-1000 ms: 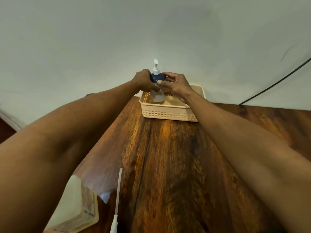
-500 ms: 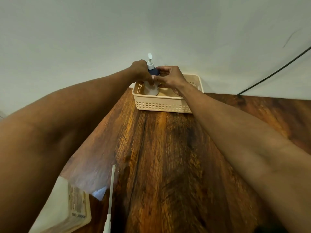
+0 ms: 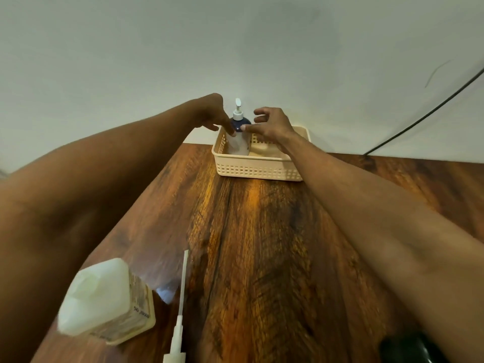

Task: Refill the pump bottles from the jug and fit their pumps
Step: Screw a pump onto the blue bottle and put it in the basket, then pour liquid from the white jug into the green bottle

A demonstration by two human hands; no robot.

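A pump bottle (image 3: 238,142) with a white body, dark blue shoulder and white pump head stands upright in the left part of the beige basket (image 3: 258,170) at the table's far edge. My left hand (image 3: 213,113) is at its left side with fingers spread, fingertips against the bottle's shoulder. My right hand (image 3: 271,125) is at its right with fingers apart, the thumb tip touching the blue shoulder. The white jug (image 3: 104,299) lies near the front left. A loose white pump with a long tube (image 3: 180,307) lies beside the jug.
The wooden table (image 3: 262,244) runs to a pale wall behind the basket. A black cable (image 3: 424,116) slants down the wall at the right. A dark object (image 3: 408,348) shows at the bottom right edge under my right arm.
The bottle went down from above the basket to stand inside it. Both hands, closed around its shoulder before, have spread their fingers and loosened from it.
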